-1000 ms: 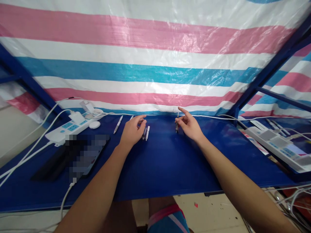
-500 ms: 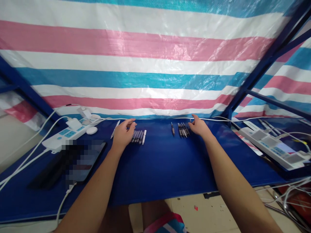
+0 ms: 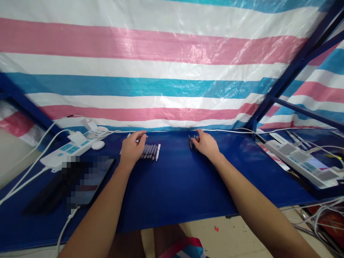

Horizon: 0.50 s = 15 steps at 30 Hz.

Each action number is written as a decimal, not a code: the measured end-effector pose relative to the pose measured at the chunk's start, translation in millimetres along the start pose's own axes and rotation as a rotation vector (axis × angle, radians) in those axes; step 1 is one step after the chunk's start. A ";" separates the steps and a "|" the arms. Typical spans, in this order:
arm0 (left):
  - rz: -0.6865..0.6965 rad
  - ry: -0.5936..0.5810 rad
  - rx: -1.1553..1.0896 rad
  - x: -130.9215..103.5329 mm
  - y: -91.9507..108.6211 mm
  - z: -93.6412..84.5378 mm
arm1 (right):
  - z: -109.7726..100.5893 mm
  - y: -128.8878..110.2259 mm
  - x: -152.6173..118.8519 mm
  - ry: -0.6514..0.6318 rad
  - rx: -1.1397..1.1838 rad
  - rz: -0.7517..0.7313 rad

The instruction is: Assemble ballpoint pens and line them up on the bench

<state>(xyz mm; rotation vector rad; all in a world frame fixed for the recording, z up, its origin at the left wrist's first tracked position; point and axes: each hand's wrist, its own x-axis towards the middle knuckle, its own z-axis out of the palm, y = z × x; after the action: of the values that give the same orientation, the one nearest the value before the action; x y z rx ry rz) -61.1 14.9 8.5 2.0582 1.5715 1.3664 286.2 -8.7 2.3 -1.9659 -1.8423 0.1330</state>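
My left hand [image 3: 132, 147] hovers at the left end of a row of several slim, clear-and-dark pens [image 3: 149, 152] lying side by side. Its fingers are loosely curved, with a gap between thumb and forefinger and nothing visible in them. A white pen [image 3: 158, 152] closes the row on the right. Another light pen [image 3: 129, 135] is mostly covered by the left hand. Over on the right, my right hand [image 3: 206, 144] is open, thumb and forefinger apart, over a group of short dark pen pieces. One dark piece [image 3: 190, 142] shows beside the thumb; the hand hides most others.
A blue table [image 3: 172, 190] carries everything. At left are a white power strip [image 3: 67, 150], a round white disc [image 3: 98, 145] and a phone-like device [image 3: 103, 175] on a cable. Another power strip [image 3: 301, 161] lies right. A striped sheet [image 3: 161, 86] hangs behind.
My right hand has moved left, from beside the dark pen pieces to over them. My left hand has shifted only slightly in view, along with the camera.
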 end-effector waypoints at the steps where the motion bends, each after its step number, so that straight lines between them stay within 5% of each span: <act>1: 0.015 0.008 0.019 0.3 -0.8 -1.1 | -0.3 2.5 1.5 0.015 0.004 -0.006; 5: 0.061 -0.002 0.250 0.5 -11.2 -7.5 | -0.4 13.5 6.0 0.043 0.039 -0.003; 9: -0.141 -0.008 0.518 -0.2 -25.4 -16.3 | 1.2 19.9 4.9 0.056 0.131 -0.033; 15: -0.263 -0.091 0.561 -0.6 -27.0 -23.4 | 1.7 15.4 0.2 0.120 0.308 -0.119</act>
<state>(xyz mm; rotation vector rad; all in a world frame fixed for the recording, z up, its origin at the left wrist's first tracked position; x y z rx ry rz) -96.5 17.4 3.5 2.0393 2.2771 0.7869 299.8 -8.4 -5.0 -1.6166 -1.7402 0.2412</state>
